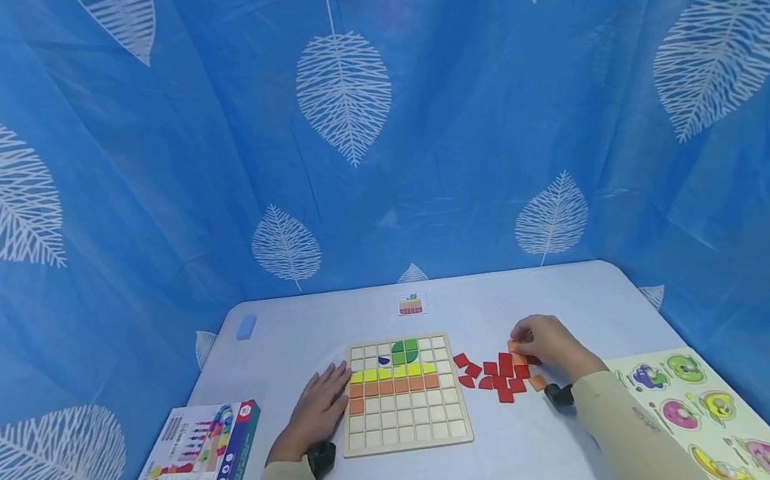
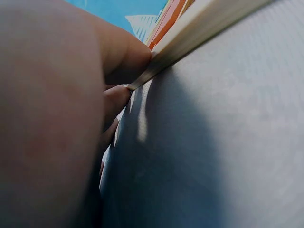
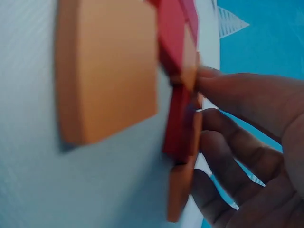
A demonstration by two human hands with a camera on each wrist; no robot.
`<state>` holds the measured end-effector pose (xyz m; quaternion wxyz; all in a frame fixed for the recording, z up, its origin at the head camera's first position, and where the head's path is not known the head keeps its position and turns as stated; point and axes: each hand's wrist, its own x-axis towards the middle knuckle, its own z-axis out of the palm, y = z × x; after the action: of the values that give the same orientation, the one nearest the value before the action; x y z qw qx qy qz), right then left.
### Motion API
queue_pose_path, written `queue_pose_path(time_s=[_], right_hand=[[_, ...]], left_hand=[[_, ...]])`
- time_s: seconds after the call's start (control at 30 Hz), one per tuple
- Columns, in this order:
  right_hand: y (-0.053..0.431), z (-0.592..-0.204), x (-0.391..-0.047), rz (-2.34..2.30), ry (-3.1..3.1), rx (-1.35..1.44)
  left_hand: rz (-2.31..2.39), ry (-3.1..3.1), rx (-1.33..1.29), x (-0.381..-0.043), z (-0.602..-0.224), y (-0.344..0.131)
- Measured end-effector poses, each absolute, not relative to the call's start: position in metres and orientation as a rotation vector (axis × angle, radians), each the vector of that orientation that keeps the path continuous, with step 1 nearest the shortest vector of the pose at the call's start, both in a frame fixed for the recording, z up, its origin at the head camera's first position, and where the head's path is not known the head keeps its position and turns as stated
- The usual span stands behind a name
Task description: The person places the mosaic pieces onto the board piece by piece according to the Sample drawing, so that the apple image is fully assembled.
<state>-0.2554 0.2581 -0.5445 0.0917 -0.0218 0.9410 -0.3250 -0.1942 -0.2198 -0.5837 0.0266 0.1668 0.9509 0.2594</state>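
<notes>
A wooden grid board [image 1: 407, 435] lies on the table, partly filled with green, yellow and orange tiles and one dark blue piece. My left hand [image 1: 318, 406] rests beside it, fingers stretched out and fingertips at its left edge. In the left wrist view the thumb and fingers meet the side of the board [image 2: 190, 40]. Over the loose pile to the right, my right hand [image 1: 549, 342] pinches an orange tile [image 1: 513, 346] with bent fingers. Red tiles [image 1: 505, 365] lie under and beside it. Another orange tile [image 3: 116, 71] lies flat, close to the right wrist camera.
A small picture card [image 1: 411, 305] lies behind the board, and a light blue block [image 1: 246, 327] at the far left. A printed box [image 1: 191, 476] lies at the left front. On the right is a sheet with fruit pictures [image 1: 704, 409], partly under the right sleeve.
</notes>
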Motion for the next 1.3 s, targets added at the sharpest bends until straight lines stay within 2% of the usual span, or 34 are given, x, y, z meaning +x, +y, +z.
queue_pose_path(time_s=[0.17, 0.73, 0.97, 1.3], right_hand=[[0.259, -0.547, -0.256, -0.974, 2.812, -0.022], [0.251, -0.55, -0.253, -0.867, 2.933, -0.265], [0.22, -0.547, -0.248, -0.954, 2.959, -0.213], [0.154, -0.54, -0.234, -1.037, 2.904, -0.497]], left_hand=[[0.798, 2.945, 0.523, -0.194, -0.583, -0.219], [0.793, 2.939, 0.487, -0.194, -0.585, -0.219], [0.813, 2.944, 0.509, -0.192, -0.584, -0.219], [0.793, 2.947, 0.521, -0.194, -0.584, -0.219]])
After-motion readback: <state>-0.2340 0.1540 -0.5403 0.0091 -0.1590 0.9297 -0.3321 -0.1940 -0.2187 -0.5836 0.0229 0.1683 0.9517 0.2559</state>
